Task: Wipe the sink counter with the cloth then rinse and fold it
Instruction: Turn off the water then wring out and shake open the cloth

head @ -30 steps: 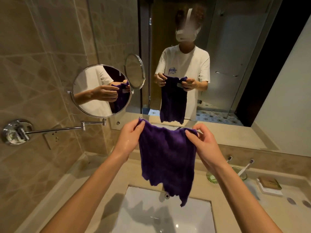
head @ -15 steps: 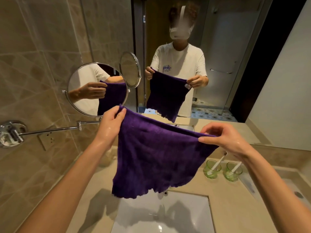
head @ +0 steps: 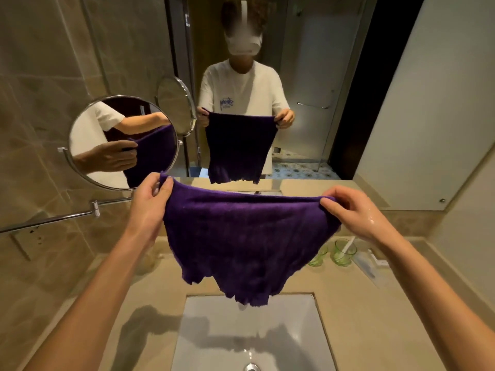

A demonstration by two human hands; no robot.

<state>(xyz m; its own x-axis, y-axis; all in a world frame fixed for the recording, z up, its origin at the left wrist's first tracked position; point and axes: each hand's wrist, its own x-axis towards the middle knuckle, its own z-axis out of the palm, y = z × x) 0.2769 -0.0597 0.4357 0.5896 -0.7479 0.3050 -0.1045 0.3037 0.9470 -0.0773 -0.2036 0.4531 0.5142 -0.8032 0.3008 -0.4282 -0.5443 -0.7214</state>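
I hold the purple cloth [head: 246,242] up in the air in front of me, above the white sink [head: 254,333]. My left hand [head: 150,204] pinches its upper left corner between thumb and fingers, and my right hand [head: 353,212] pinches the upper right corner the same way; the right hand glistens wet. The top edge is pulled into a line running left to right, sagging slightly in the middle, so the long axis of the cloth lies across my view. The rest hangs straight down, its ragged lower edge pointing at the basin and ending just over the back rim, not touching it.

The sink sits sunk into a beige stone counter [head: 356,317]. On the counter to the right stand 2 green glass cups [head: 344,253], at least 1 with a white handle sticking out. Beige tiles cover the left wall, where a round mirror [head: 123,143] sits on a chrome arm [head: 67,216]. A large wall mirror [head: 267,89] behind the counter reflects me holding the cloth spread between both hands.
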